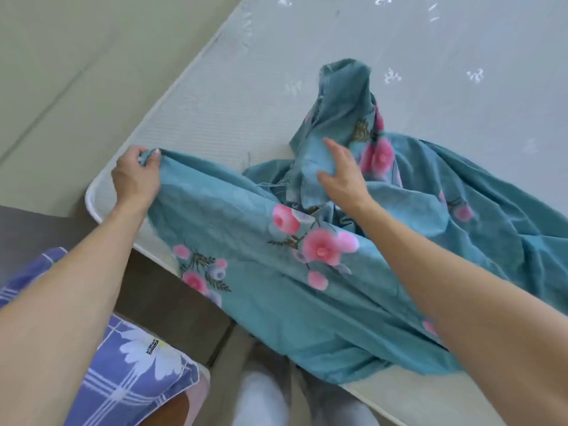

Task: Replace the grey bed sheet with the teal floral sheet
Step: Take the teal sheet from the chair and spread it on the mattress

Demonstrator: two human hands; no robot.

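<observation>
Teal sheet lies bunched and rumpled on the near corner of the bare mattress, one part hanging over the near edge toward the floor, another part sticking up in a twisted peak further in. Pink flower print shows on it. Left hand pinches the sheet's edge between thumb and curled fingers, right at the mattress corner, fabric pulled taut from there. Right hand has fingers spread and mostly straight, palm down against the raised bunch of sheet; cannot tell if it grips any cloth underneath. Mattress is pale grey-green with small white embroidered motifs, white piping on the rim. Purple checked pillow with a white daisy sits low left, beside the bed. Person's legs and white socks at bottom centre.
</observation>
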